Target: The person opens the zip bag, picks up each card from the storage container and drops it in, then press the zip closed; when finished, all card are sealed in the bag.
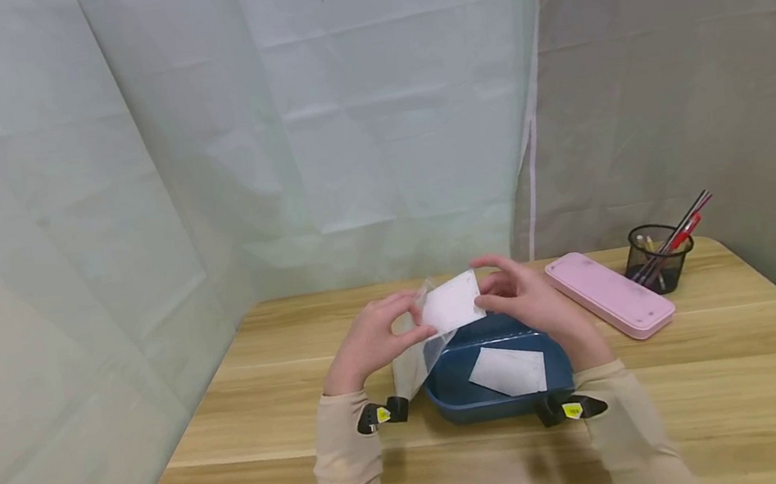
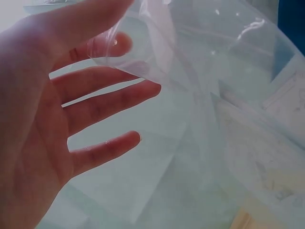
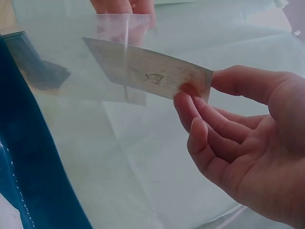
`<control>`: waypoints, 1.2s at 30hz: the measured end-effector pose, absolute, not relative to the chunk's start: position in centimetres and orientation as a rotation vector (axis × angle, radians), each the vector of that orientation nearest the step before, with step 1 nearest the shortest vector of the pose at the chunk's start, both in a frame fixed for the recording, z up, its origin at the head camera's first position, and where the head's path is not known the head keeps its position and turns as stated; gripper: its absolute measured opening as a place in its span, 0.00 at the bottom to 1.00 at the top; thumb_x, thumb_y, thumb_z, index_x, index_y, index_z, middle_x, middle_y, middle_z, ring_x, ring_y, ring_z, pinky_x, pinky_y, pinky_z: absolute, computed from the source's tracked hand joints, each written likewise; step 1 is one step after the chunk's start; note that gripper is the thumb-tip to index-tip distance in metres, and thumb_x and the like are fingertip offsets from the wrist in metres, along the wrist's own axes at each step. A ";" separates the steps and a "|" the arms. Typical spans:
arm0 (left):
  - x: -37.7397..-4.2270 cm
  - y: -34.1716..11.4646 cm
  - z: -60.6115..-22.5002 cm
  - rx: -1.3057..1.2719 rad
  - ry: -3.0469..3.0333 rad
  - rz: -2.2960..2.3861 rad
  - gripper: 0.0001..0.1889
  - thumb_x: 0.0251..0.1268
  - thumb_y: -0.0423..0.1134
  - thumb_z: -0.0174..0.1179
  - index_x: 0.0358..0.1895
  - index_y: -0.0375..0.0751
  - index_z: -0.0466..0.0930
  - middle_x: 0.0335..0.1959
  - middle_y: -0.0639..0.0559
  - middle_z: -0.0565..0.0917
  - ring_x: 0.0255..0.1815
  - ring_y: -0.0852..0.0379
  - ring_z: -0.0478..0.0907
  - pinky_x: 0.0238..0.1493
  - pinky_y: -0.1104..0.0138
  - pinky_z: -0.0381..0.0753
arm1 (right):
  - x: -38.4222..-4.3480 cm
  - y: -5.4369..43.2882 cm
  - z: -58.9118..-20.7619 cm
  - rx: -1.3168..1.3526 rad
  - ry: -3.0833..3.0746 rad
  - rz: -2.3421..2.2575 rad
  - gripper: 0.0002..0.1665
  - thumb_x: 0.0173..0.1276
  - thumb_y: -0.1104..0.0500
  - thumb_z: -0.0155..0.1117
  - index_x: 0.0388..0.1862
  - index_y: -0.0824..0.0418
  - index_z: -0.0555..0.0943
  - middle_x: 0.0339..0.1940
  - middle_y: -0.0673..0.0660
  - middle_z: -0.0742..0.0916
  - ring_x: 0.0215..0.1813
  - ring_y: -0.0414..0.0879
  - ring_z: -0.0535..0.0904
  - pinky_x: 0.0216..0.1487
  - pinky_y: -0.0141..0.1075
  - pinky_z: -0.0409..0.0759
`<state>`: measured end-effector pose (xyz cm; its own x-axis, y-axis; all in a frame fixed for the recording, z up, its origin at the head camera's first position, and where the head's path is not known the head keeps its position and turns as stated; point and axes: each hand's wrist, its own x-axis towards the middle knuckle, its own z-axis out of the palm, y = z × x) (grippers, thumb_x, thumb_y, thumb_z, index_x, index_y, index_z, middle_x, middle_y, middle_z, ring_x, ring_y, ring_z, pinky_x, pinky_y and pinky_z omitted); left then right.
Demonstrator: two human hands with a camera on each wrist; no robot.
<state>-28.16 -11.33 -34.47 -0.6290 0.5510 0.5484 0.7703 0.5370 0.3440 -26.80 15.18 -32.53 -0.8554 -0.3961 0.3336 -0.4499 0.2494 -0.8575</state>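
Observation:
My right hand (image 1: pixel 533 300) pinches the edge of a white card (image 1: pixel 452 303) between thumb and fingers. Faint print shows on the card's underside (image 3: pixel 147 69) in the right wrist view. My left hand (image 1: pixel 375 339) pinches the rim of a clear plastic bag (image 2: pixel 205 57) with thumb and index finger, its other fingers spread. The card's far end overlaps the film at the bag's mouth. Printed cards (image 2: pixel 271 167) show through the film low in the bag. Below the hands stands a dark blue basin (image 1: pixel 449 413) with a white card (image 1: pixel 514 371) lying in it.
To the right of the basin lies a pink case (image 1: pixel 611 293). Behind its right end stands a black mesh cup (image 1: pixel 667 269) with pens and pencils. Pale cloth (image 1: pixel 375 153) hangs behind the wooden table (image 1: pixel 259 434).

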 end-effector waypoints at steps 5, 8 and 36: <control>-28.0 -11.0 -34.3 -1.094 -2.382 -0.789 0.16 0.55 0.47 0.71 0.29 0.46 0.72 0.50 0.51 0.86 0.51 0.53 0.82 0.49 0.61 0.81 | -27.1 14.7 -32.9 0.903 -2.430 1.700 0.31 0.66 0.62 0.64 0.66 0.64 0.67 0.41 0.63 0.87 0.39 0.36 0.82 0.45 0.28 0.80; -28.0 -10.9 -34.3 -1.101 -2.367 -0.776 0.16 0.56 0.47 0.71 0.29 0.46 0.70 0.46 0.52 0.85 0.44 0.54 0.82 0.43 0.63 0.80 | -27.1 14.3 -32.8 0.900 -2.455 1.725 0.31 0.66 0.66 0.63 0.67 0.66 0.67 0.41 0.68 0.86 0.38 0.36 0.82 0.45 0.29 0.79; -27.8 -10.4 -33.9 -1.081 -2.342 -0.712 0.17 0.58 0.47 0.68 0.33 0.45 0.68 0.43 0.52 0.82 0.38 0.57 0.76 0.37 0.68 0.69 | -27.3 13.6 -33.2 0.976 -2.665 1.775 0.36 0.73 0.56 0.58 0.74 0.59 0.55 0.30 0.62 0.87 0.36 0.54 0.82 0.42 0.39 0.76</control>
<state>-27.77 -10.42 -33.85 -0.5845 0.5500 0.5965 0.7889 0.5571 0.2594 -27.27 13.61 -33.21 -0.8107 -0.5677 0.1429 -0.3508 0.2756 -0.8950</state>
